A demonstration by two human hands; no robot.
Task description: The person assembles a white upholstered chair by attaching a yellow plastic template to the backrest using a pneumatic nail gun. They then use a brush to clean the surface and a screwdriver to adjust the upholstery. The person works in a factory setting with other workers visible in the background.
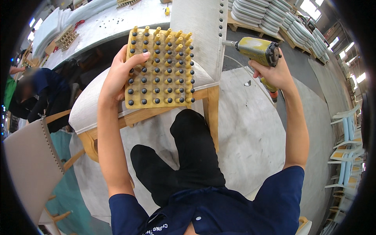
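My left hand (116, 76) is closed on the left edge of a yellow pegboard (150, 85), its thumb lying over the front. Rows of yellow pegs stand on the board; most carry dark round-headed nails, while several toward the top right are bare. Wrapped round the grip of a yellow air hammer (250, 49) is my right hand (274, 74). The tool's metal tip points left, close to the edge of a pale upholstered chair back (196, 19). Dark nail heads (221, 23) line that edge. Under the pegboard is the chair's pale seat (94, 98), with a wooden frame.
An air hose (237, 62) runs behind the tool. At upper left, a white worktable (113, 23) holds loose nails, red-handled scissors (79, 23) and a peg rack (66, 38). A person (51, 86) bends at left, beyond another chair (33, 168). Stacked cushions (254, 13) stand upper right.
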